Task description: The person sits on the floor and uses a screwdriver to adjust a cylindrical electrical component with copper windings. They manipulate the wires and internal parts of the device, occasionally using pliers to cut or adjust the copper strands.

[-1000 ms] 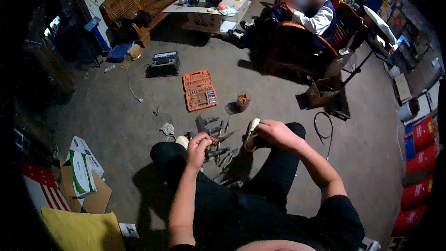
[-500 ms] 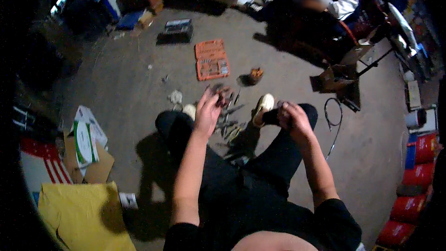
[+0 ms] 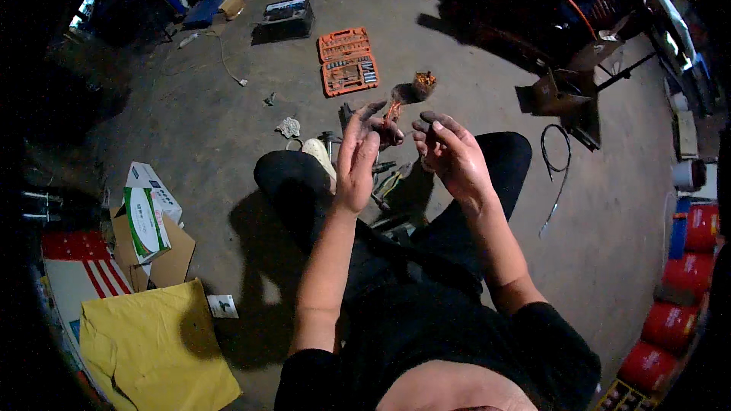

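Note:
In front of my body, over the floor between my knees, my left hand (image 3: 361, 154) has its palm turned inward and dark, dirty fingers curled. A small tangle of reddish-orange, wire-like strands (image 3: 393, 113) shows at those fingers. Just to its right, my right hand (image 3: 455, 154) is raised, its blackened thumb and fingertips drawn together; whatever they pinch is too small to make out. The hands are close but apart. Below them lie several hand tools, among them pliers with yellowish handles (image 3: 393, 181), partly hidden by my hands and legs.
Beyond my hands lie an open orange socket set case (image 3: 349, 65), a container of orange bits (image 3: 424, 84) and a black box (image 3: 288, 18). A black cable (image 3: 554, 151) and an open carton (image 3: 562, 93) are at right. Cardboard and a yellow sheet (image 3: 156, 342) lie left; red drums (image 3: 670, 323) line the right.
My right hand has moved left and forward from above my right knee to beside my left hand. My left hand has shifted slightly right, still with the reddish strands.

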`<state>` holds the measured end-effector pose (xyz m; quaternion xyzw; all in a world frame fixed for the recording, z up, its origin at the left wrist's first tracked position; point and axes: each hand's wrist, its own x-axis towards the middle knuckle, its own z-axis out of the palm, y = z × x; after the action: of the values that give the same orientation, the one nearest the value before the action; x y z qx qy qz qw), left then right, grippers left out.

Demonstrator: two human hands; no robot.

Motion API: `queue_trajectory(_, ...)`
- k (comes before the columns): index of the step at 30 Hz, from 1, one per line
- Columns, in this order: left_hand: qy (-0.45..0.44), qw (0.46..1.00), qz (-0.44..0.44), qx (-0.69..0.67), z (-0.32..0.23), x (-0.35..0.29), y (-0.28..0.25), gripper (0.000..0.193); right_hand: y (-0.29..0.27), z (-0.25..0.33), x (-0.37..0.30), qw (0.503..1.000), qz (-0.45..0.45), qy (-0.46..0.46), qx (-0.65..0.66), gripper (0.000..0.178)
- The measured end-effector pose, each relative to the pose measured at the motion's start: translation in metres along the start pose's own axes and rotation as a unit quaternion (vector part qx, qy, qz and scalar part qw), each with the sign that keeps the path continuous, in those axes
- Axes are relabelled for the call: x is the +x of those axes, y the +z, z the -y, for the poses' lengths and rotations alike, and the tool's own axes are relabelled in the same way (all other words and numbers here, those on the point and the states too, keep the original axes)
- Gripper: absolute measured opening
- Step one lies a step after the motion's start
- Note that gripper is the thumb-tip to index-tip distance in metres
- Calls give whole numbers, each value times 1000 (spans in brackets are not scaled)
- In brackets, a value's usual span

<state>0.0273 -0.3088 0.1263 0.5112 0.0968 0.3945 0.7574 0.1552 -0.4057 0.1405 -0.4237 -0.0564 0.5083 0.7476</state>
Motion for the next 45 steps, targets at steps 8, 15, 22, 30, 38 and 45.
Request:
queue_trajectory(8, 0, 984, -59, 170, 8, -3, 5, 43, 5, 2, 1, 999, 38, -5, -18, 28)
queue_trajectory(15, -35, 978, -61, 194, 18, -4, 11, 44, 4, -1, 3, 994, 11, -68, -82, 25)
queue_trajectory(22, -5, 929, -69, 362, 21, -10, 22, 45, -2, -12, 11, 980, -37, -130, -144, 25)
queue_trajectory(30, -11, 918, -77, 389, 25, -12, 24, 49, -1, -17, 10, 980, -34, -148, -131, 32)
queue_trajectory(38, -109, 946, -52, 301, 37, -18, 13, 77, -46, -33, 14, 968, -65, -64, -236, 36)
queue_trajectory(45, -160, 939, -2, 305, 50, -27, 7, 76, -58, -37, -1, 979, -10, 29, -202, 31)
